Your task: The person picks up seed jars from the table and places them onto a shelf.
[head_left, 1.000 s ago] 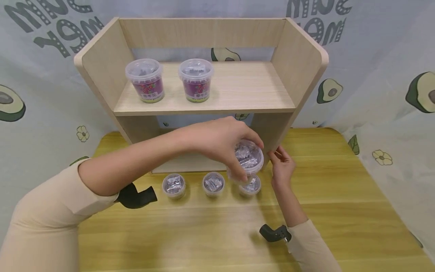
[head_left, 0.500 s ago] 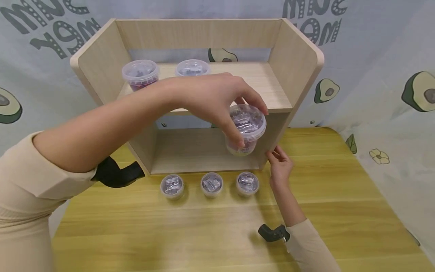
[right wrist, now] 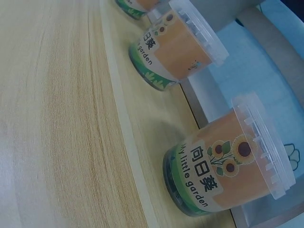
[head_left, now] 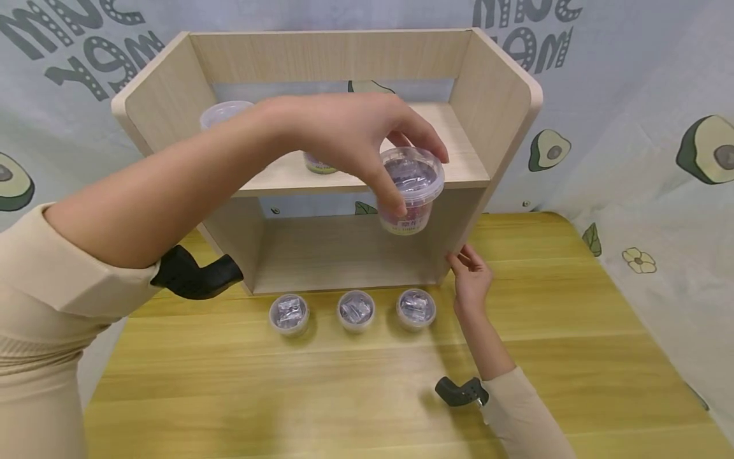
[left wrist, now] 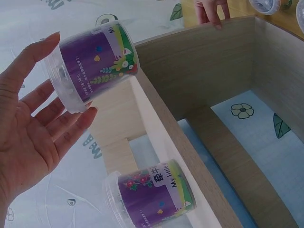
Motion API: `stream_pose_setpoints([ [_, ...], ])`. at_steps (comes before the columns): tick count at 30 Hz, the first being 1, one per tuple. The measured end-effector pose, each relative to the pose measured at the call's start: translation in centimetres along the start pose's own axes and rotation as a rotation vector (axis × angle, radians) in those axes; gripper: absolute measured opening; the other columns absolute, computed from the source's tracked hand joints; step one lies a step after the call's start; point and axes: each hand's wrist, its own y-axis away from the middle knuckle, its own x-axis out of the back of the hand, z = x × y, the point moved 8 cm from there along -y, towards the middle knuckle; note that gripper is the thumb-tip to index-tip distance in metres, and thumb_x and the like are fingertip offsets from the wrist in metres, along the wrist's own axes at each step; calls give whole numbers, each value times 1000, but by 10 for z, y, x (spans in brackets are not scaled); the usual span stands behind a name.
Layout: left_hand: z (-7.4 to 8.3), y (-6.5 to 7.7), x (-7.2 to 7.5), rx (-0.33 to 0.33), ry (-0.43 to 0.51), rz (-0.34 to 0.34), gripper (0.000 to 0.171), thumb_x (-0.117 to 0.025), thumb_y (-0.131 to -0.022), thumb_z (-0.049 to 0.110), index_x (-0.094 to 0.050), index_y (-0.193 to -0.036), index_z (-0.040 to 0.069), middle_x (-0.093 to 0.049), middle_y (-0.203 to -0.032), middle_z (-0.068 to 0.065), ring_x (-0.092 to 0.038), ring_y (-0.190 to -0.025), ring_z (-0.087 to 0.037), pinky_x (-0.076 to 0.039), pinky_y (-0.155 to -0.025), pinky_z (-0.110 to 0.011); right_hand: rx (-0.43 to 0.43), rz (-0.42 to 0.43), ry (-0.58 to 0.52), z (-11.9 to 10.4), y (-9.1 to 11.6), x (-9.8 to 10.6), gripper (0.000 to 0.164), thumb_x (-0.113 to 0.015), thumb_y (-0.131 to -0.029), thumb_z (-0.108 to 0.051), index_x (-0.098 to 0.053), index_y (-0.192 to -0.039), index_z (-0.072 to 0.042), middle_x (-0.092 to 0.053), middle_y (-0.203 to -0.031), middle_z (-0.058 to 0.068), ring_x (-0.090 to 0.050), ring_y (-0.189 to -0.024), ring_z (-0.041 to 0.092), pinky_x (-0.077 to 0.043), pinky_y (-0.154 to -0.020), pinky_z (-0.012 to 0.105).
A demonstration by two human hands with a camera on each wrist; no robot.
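Note:
My left hand point(head_left: 361, 134) grips a lidded clear plastic cup point(head_left: 408, 197) by its rim, thumb in front and fingers behind. In the left wrist view this cup point(left wrist: 97, 61) shows a purple flower label, tilted in that picture. It hangs in front of the upper board's right part, apart from it. Another purple cup point(left wrist: 154, 194) stands on that board; my arm hides most of it in the head view. Of a third cup, only the lid point(head_left: 222, 113) shows at the left. My right hand point(head_left: 473, 284) holds the lower front edge of the shelf's right side panel point(head_left: 459, 223).
The two-tier wooden shelf point(head_left: 338, 56) stands on a wood-grain table point(head_left: 321, 389). Before it are three lidded cups point(head_left: 289, 314), point(head_left: 356, 311), point(head_left: 415, 309); orange sunflower labels show on cups point(right wrist: 218, 166) in the right wrist view. A patterned cloth point(head_left: 619, 83) hangs behind.
My left hand has lifted the purple cup from above the right table cup to the upper board's height. The right hand stays on the shelf's side panel.

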Motion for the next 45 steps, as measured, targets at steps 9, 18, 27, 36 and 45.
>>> stream_pose_setpoints([
  [9, -9, -12, 22, 26, -35, 52, 65, -76, -72, 32, -50, -131, 24, -49, -133, 12, -42, -125, -13, -36, -101, -29, 0, -19, 25, -4, -1, -3, 39, -65, -79, 6, -61, -118, 2, -62, -88, -9, -56, -85, 9, -49, -73, 14],
  [18, -31, -30, 39, 126, -77, 87, 69, -75, -75, 33, -45, -136, 22, -43, -141, 7, -37, -130, -13, -28, -108, -26, 9, -19, 33, -6, -2, -6, 38, -65, -79, 6, -61, -117, 3, -62, -87, -9, -56, -84, 10, -49, -72, 14],
  [27, -46, -41, 38, 170, -101, 86, 67, -73, -77, 32, -45, -136, 21, -43, -141, 6, -37, -129, -12, -29, -107, -26, 1, -25, 45, -5, -2, -9, 39, -65, -80, 5, -59, -119, 5, -61, -88, -7, -55, -87, 12, -48, -72, 14],
  [36, -53, -53, 30, 175, -54, 49, 68, -71, -79, 30, -42, -139, 22, -44, -141, 5, -44, -122, -10, -37, -100, -25, 0, -16, 61, -5, 1, -3, 41, -66, -80, 3, -59, -120, 3, -61, -86, -10, -55, -84, 9, -47, -70, 13],
  [45, -56, -59, 24, 177, 15, 47, 70, -75, -77, 27, -42, -139, 23, -41, -142, 5, -42, -121, -10, -35, -100, -24, 1, -10, 63, -3, 4, 2, 40, -65, -80, 5, -59, -120, 4, -62, -85, -11, -56, -84, 8, -48, -72, 13],
])
